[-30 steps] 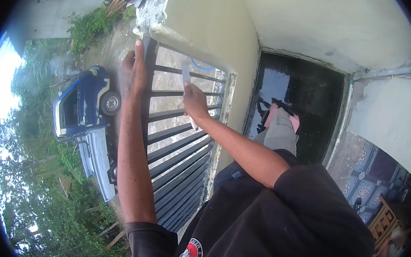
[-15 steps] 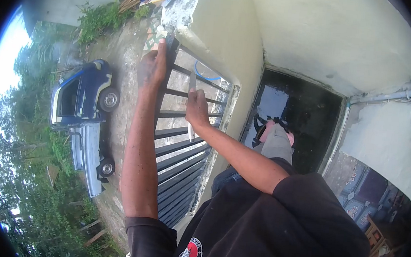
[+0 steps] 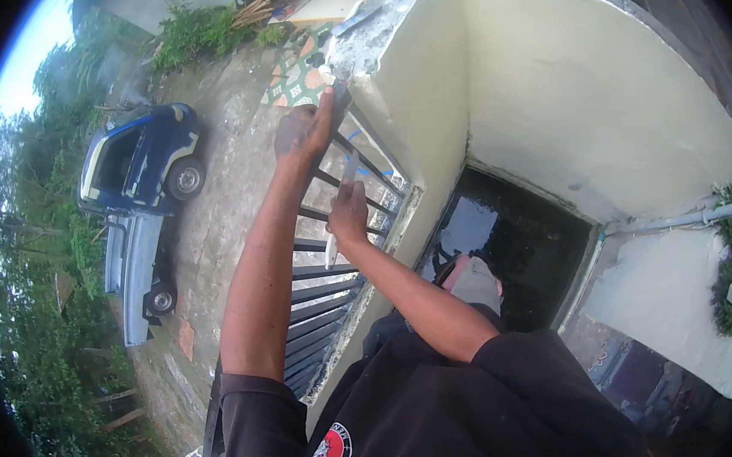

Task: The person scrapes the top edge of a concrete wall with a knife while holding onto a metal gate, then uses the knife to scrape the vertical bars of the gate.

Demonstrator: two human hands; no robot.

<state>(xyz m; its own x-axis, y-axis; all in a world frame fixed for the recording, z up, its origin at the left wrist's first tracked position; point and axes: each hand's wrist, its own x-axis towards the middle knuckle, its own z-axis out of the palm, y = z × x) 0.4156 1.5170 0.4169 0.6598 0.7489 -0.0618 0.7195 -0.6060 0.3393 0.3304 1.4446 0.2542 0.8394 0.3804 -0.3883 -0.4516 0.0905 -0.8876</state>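
My left hand (image 3: 303,131) is closed round the dark top rail of a metal railing (image 3: 320,287), near its far end by the wall corner. Its thumb lies along the rail. Inside the railing, my right hand (image 3: 349,217) grips a knife (image 3: 350,169) with a pale handle. The narrow blade points away from me, beside the bars. The handle's end sticks out below my fist. Dark slats of the railing run between the rail and the cream wall (image 3: 434,161).
A blue pickup truck (image 3: 138,159) stands on the ground outside, left of the railing. Rough, chipped concrete tops the wall corner (image 3: 370,44). On my right is a dark, wet, shiny floor (image 3: 537,233) between cream walls. A pipe (image 3: 685,216) runs along the right wall.
The view has shifted and tilted, so the railing's far end and the truck sit differently. Both hands keep their holds; the knife remains beside the bars.
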